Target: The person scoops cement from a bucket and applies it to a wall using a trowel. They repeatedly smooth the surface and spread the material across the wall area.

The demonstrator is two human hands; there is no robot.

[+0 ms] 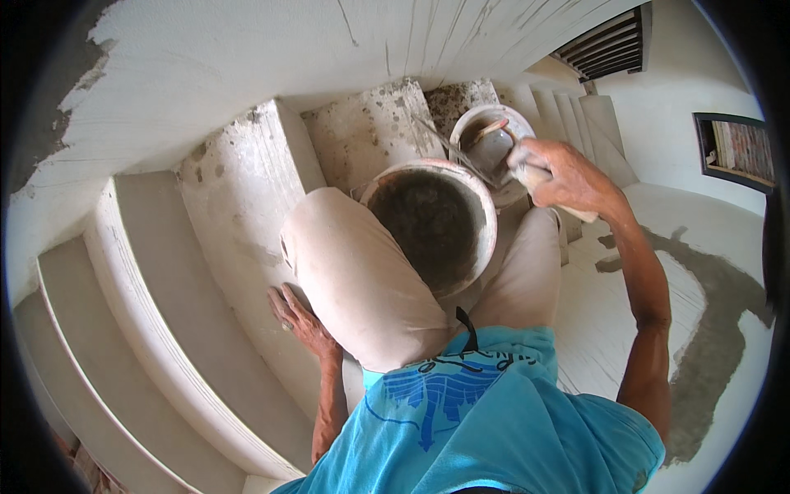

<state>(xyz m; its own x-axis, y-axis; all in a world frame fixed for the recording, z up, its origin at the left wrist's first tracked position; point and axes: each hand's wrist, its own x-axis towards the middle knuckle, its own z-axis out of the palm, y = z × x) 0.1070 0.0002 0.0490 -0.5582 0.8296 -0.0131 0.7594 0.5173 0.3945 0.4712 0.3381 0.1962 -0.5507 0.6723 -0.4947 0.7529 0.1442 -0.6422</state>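
Note:
My left hand [300, 317] rests on the pale, stained stair [239, 214] beside my left leg, its fingers apart. My right hand [555, 173] grips a pale-handled tool [584, 210] just above and right of a small white bucket [514, 123] holding cloudy liquid and a reddish-handled item. A long thin metal piece [453, 148] slants across that bucket toward my right hand; whether it joins the held tool I cannot tell. A larger round tub [485, 226] of dark grey wet mix sits between my knees.
Curved grey steps [164, 272] descend at the left. A white wall [247, 49] rises above the staircase, with more steps [576, 123] at the back right. At right are a pale surface with a grey patch [708, 329], a barred opening [601, 41] and a dark-framed opening [732, 148].

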